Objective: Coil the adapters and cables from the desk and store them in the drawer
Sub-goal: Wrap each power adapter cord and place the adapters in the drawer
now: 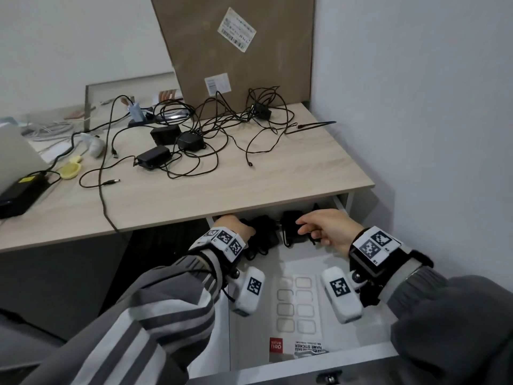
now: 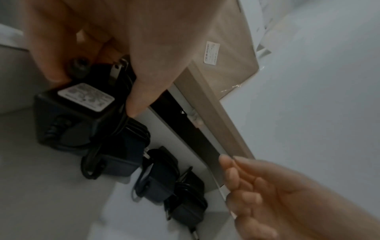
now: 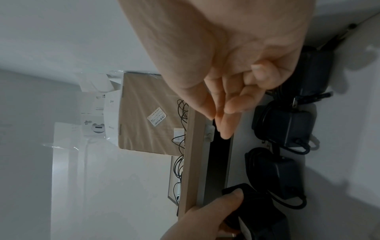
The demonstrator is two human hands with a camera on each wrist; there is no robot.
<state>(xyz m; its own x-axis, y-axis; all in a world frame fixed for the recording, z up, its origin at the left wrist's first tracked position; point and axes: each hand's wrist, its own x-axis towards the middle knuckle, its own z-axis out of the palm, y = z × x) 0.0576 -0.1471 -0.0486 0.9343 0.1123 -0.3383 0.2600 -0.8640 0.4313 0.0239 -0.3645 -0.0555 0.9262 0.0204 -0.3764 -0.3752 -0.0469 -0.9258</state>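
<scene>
A black adapter (image 2: 74, 116) with its cable wrapped round it is gripped by the left hand (image 1: 236, 227), thumb and fingers (image 2: 144, 91) clamped on its sides, at the back left of the open drawer (image 1: 305, 365), under the edge of the worktop (image 1: 249, 190). The right hand (image 1: 324, 226) hovers above the back right of the drawer with its fingers loosely curled and nothing held.

The step in hand is judged to be the setting down of this adapter beside the coiled adapters (image 2: 164, 178) already lying along the drawer's back wall. It would best be lowered flat against its nearest neighbour, with the coil kept trapped beneath the thumb until the body rests on the drawer floor, so that the loops are not let spring loose. The plug prongs (image 2: 120, 68) should be turned away from the other cables to avoid snagging.

Much remains: a tangle of cables and adapters (image 1: 194, 134) lies on the worktop behind the drawer, before a leaning cardboard sheet (image 1: 236, 51). A sticker sheet (image 1: 297, 307) lies on the white drawer floor nearer the drawer front. A black power brick (image 1: 19, 195), a yellow object (image 1: 69, 169) and a laptop corner (image 1: 16, 157) are seen far left of the drawer. Plain white walls (image 1: 416, 79) close the corner.
</scene>
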